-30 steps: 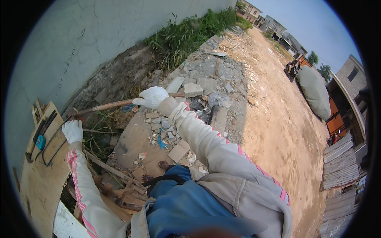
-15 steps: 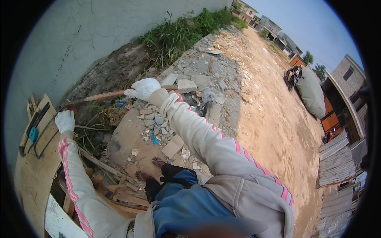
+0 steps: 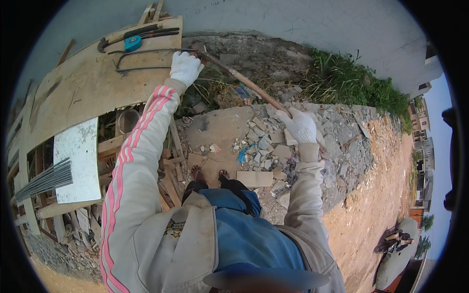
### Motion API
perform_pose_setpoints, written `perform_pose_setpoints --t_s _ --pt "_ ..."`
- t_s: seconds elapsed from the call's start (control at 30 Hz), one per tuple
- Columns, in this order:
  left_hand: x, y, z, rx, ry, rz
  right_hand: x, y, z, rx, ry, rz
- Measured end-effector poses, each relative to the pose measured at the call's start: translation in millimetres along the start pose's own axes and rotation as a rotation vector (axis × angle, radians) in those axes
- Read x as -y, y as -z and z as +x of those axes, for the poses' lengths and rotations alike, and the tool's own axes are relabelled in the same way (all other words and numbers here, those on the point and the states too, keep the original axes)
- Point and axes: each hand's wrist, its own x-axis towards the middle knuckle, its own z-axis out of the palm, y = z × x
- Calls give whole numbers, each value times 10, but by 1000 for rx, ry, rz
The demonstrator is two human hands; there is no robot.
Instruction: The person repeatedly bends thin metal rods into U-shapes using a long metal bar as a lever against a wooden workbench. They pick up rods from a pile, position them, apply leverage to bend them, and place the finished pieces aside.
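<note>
My right hand (image 3: pixel 298 126), in a white glove, is closed round a long wooden pole (image 3: pixel 251 87). The pole slants from the board's corner down over the rubble, and a short length shows past my hand. At its far left end sits a dark brownish head (image 3: pixel 198 48) whose shape is unclear. Right beside that end, my gloved left hand (image 3: pixel 185 67) has its fingers curled; what they grip is hidden. A bent dark metal rod (image 3: pixel 141 67) lies on the plywood board (image 3: pixel 93 80) and reaches toward my left hand. Behind it are a blue tape measure (image 3: pixel 132 43) and a hammer (image 3: pixel 103 45).
Thin metal rods (image 3: pixel 46 180) rest on a white panel (image 3: pixel 78 146) at left. Broken concrete (image 3: pixel 332 146) lies around my feet (image 3: pixel 223 174). A cracked wall (image 3: pixel 273 24) and weeds (image 3: pixel 347 78) stand beyond. A loaded motorcycle (image 3: pixel 393 241) is on the dirt road at right.
The view has turned left, so the board, wall and pole now appear higher and farther right. More of the rods and white panel shows. My right hand still holds the pole.
</note>
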Motion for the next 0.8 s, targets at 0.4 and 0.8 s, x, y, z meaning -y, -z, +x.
perform_pose_setpoints --t_s 0.4,0.8 --pt "-13 190 -35 11 -23 -107 -715 -623 604 86 95 85" --pt "-894 761 -356 -252 983 -636 -937 -1181 1563 117 178 849"
